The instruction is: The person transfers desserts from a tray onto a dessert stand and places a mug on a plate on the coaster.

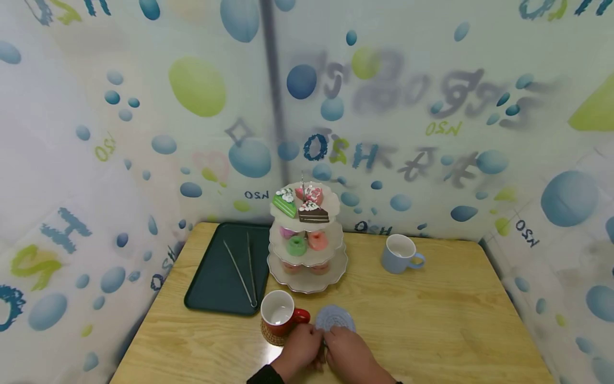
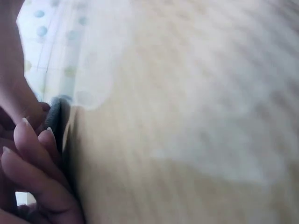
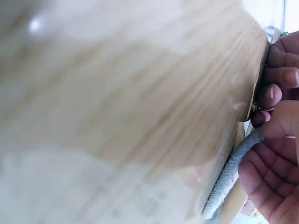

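Both hands meet at the near edge of a round grey-blue woven coaster (image 1: 334, 317) in front of me. My right hand (image 1: 349, 351) pinches its rim, with the thumb on top and curled fingers (image 3: 254, 186) beneath, as the right wrist view shows. My left hand (image 1: 304, 345) is drawn in against the right one, its fingertips gathered at the same edge. The coaster's dark rim (image 2: 56, 114) appears beside fingers in the left wrist view. Just left of the hands, a red mug (image 1: 280, 320) stands on a brown woven coaster (image 1: 269, 335), its handle pointing right.
A three-tier stand (image 1: 307, 285) holding cakes and small ring-shaped sweets rises at the back. To its left, metal tongs (image 1: 238, 274) lie on a dark green tray (image 1: 206, 282). A light blue mug (image 1: 395, 258) stands at the back right of the wooden table (image 1: 446, 330).
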{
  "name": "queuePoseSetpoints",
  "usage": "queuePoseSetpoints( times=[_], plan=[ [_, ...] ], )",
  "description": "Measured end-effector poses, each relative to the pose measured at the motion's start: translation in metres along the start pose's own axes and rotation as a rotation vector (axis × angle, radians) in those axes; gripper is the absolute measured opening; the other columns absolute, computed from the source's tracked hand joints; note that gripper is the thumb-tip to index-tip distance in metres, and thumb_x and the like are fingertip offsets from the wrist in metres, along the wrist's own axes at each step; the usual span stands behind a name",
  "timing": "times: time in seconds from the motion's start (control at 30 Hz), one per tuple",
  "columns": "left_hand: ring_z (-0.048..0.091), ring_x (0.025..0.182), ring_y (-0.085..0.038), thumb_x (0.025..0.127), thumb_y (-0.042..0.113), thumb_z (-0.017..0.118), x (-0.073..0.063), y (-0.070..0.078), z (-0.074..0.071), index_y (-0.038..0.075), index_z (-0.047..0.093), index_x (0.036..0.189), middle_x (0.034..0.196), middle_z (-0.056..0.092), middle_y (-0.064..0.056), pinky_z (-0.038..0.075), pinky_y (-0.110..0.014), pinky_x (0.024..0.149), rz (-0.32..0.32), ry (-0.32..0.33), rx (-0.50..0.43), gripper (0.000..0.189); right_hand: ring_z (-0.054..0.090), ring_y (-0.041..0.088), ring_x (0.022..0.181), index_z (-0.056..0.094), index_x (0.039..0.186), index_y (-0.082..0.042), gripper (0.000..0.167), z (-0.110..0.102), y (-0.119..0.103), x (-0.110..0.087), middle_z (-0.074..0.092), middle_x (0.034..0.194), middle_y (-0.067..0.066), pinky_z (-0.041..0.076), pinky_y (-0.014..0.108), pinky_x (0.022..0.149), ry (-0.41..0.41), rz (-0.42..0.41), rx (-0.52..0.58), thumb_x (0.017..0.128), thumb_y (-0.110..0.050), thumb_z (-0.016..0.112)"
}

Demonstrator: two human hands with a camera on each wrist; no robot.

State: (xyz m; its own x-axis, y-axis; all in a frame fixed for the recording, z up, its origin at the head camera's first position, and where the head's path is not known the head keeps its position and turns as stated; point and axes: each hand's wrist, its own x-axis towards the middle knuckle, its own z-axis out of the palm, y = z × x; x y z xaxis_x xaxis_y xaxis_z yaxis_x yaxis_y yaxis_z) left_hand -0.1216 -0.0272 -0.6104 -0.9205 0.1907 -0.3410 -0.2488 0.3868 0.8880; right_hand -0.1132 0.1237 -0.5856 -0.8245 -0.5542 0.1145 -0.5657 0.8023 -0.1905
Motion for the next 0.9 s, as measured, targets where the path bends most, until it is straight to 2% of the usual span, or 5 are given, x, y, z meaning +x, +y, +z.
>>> queuePoseSetpoints(
  times=[0.13, 0.23, 0.5, 0.73, 0.9],
  plan=[
    [0.056, 0.036, -0.014, 0.095, 0.021, 0.048, 0.005, 0.002, -0.003, 0.006, 0.059, 0.064, 0.046, 0.058, -0.002, 0.045, -0.032, 0.035, -0.009, -0.006, 0.012, 0.036, 0.055, 0.015, 0.071, 0.064, 0.093, -0.009, 0.015, 0.0, -0.002, 0.0, 0.051, 0.076, -0.003, 0.048, 0.031, 0.063, -0.012, 0.008, 0.006, 0.079, -0.011, 0.064],
    [0.057, 0.036, -0.014, 0.093, 0.02, 0.049, 0.007, 0.002, -0.004, 0.007, 0.06, 0.063, 0.047, 0.059, -0.002, 0.046, -0.031, 0.036, -0.023, -0.018, 0.022, 0.035, 0.055, 0.017, 0.077, 0.062, 0.094, -0.008, 0.018, -0.002, -0.001, -0.003, 0.051, 0.081, -0.002, 0.049, 0.033, 0.07, -0.017, 0.011, 0.054, 0.076, -0.007, 0.063],
    [0.058, 0.039, -0.013, 0.096, 0.021, 0.05, 0.012, -0.002, -0.009, 0.003, 0.06, 0.065, 0.051, 0.062, -0.005, 0.049, -0.031, 0.039, -0.059, -0.05, -0.068, 0.038, 0.054, 0.014, 0.094, 0.062, 0.106, -0.01, 0.036, 0.001, 0.006, -0.012, 0.055, 0.099, -0.004, 0.048, 0.033, 0.082, -0.053, 0.039, 0.16, 0.07, -0.005, 0.061],
    [0.058, 0.039, -0.013, 0.096, 0.017, 0.047, 0.005, 0.0, -0.008, 0.001, 0.058, 0.071, 0.051, 0.06, -0.005, 0.049, -0.033, 0.038, -0.027, 0.039, -0.135, 0.031, 0.054, 0.013, 0.093, 0.065, 0.104, -0.009, 0.039, 0.001, 0.005, -0.012, 0.055, 0.099, -0.004, 0.048, 0.03, 0.081, 0.068, -0.041, 0.14, 0.065, -0.003, 0.061],
    [0.057, 0.038, -0.013, 0.095, 0.017, 0.046, 0.001, -0.002, -0.002, 0.002, 0.055, 0.075, 0.052, 0.06, -0.005, 0.049, -0.033, 0.038, -0.038, 0.116, -0.171, 0.027, 0.056, 0.011, 0.095, 0.065, 0.101, -0.013, 0.032, 0.002, 0.012, -0.018, 0.059, 0.101, -0.007, 0.048, 0.032, 0.082, 0.126, -0.046, 0.234, 0.07, -0.005, 0.063]
  ],
)
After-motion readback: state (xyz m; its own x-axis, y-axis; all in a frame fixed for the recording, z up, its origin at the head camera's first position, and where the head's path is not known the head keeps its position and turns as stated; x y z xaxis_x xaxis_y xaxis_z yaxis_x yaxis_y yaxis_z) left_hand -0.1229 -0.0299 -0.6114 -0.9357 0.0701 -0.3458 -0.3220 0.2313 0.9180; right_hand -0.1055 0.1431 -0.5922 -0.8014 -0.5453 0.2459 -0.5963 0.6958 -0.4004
